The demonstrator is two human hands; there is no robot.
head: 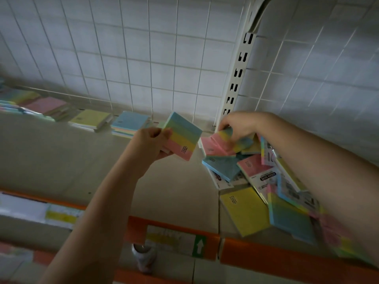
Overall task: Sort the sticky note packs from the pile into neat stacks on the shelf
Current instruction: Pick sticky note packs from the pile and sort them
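**Picking packs from the pile, one in each hand**

The left hand (152,143) holds a striped pack (183,138) up in the air. Its fingers and thumb are curled round the pack's near edge. The pack has blue, yellow and pink bands and sits between the pile and the stacks.

The right hand (239,127) reaches down onto the top of the pile (252,181), at the right end of the shelf (61,160). Its fingers are bent over another striped pack (228,141). The hand is a bit blurry, so I think it is gripping that pack, but it may only be touching it.

Along the back of the shelf are the stacks already made: a pink stack (50,106), a green stack (91,118) and a blue stack (129,123).

To do this step well, lift the top pack straight up so the loose packs under it do not slide. Some lean near the orange shelf edge (287,257) and could fall off. Put the two striped packs together, since they look the same. Set them flat in the gap just right of the blue stack, with edges lined up and the same side facing up. Push them gently toward the wire grid wall (143,58) so the row stays straight.
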